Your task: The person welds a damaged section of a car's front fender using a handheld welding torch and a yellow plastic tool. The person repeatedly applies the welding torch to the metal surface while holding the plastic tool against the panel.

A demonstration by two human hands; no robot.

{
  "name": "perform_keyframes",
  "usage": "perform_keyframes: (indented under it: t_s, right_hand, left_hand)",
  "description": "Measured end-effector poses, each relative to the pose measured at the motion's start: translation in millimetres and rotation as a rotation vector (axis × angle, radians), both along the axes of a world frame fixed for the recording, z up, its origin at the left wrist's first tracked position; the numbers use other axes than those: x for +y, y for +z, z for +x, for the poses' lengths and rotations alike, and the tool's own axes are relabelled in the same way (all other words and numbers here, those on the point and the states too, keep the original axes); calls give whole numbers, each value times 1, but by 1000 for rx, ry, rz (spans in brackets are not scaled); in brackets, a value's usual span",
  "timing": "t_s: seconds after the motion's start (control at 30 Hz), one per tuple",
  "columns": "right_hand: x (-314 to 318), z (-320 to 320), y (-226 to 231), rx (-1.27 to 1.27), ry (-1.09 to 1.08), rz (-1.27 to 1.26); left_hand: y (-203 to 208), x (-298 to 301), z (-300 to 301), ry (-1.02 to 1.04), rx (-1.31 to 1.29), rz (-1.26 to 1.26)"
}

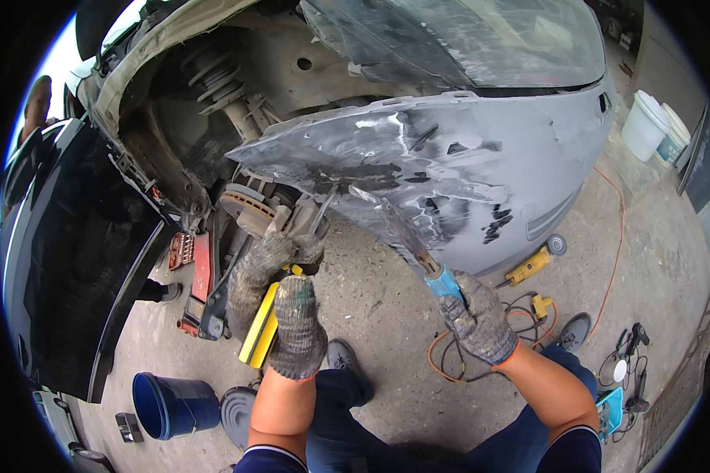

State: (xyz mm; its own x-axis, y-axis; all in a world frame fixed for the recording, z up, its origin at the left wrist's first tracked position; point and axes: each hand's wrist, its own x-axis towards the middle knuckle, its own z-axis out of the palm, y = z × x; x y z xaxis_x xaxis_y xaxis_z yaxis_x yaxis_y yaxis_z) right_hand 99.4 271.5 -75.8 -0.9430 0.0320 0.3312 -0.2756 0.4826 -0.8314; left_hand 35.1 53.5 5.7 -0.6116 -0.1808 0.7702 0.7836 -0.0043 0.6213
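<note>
My left hand [296, 315], in a grey knit glove, reaches up at 11 o'clock; its fingers [280, 252] curl around something small under the panel edge, and I cannot tell what. My right hand [479, 319] is clamped on the blue handle of a long metal scraper [406, 240], whose blade tip rests on the dented grey car bumper panel [450, 173] at 12 o'clock.

The panel is sanded and smeared with filler in patches, with dark gouges and bare spots open across its middle, so I judge the surface work partly done, with much left to smooth.

A yellow bar [260, 327] lies under my left wrist. The bare brake disc [248, 209] sits at 10 o'clock. An orange cable [611, 244] trails at 3 o'clock beside a yellow tool [528, 268]. A blue bucket [173, 406] stands at 8 o'clock.
</note>
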Motion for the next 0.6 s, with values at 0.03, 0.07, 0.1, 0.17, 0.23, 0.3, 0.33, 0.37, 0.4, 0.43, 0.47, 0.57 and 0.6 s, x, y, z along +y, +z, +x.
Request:
perform_keyframes:
  t_s: [0.03, 0.07, 0.1, 0.17, 0.23, 0.3, 0.33, 0.37, 0.4, 0.43, 0.47, 0.57, 0.6]
  right_hand:
    - [0, -1, 1, -13, 2, 3]
    - [1, -2, 1, -27, 3, 7]
    - [1, -2, 2, -41, 4, 12]
    - [2, -3, -1, -33, -9, 31]
    - [2, -4, -4, -18, -13, 38]
    - [3, -5, -4, 3, -9, 35]
    - [3, -6, -4, -5, -10, 36]
    - [3, -5, -2, -12, -13, 35]
    - [3, -5, -1, -19, -15, 35]
    - [3, -5, -1, -32, -20, 28]
    - [4, -5, -2, -47, -25, 22]
    - [6, -4, -3, -53, -48, 51]
    - [6, -4, -3, -49, -57, 68]
  left_hand:
    - [0, 2, 0, 4, -5, 1]
    - [-1, 3, -1, 7, -10, 3]
    - [-2, -1, -2, -33, 6, -18]
    - [-3, 2, -1, -36, -2, 7]
    - [-3, 3, -1, -37, -9, 20]
    - [-4, 2, 0, -35, -17, 21]
    - [-4, 2, -1, -37, -9, 13]
    - [-4, 0, -2, -40, 1, 3]
    - [-4, -1, -2, -42, 11, -7]
    - [-4, -1, -2, -48, 11, -5]
    - [-4, -1, -3, -53, 9, -2]
    - [-7, -2, -5, -63, 8, 5]
    - [-8, -2, -5, -64, 9, 7]
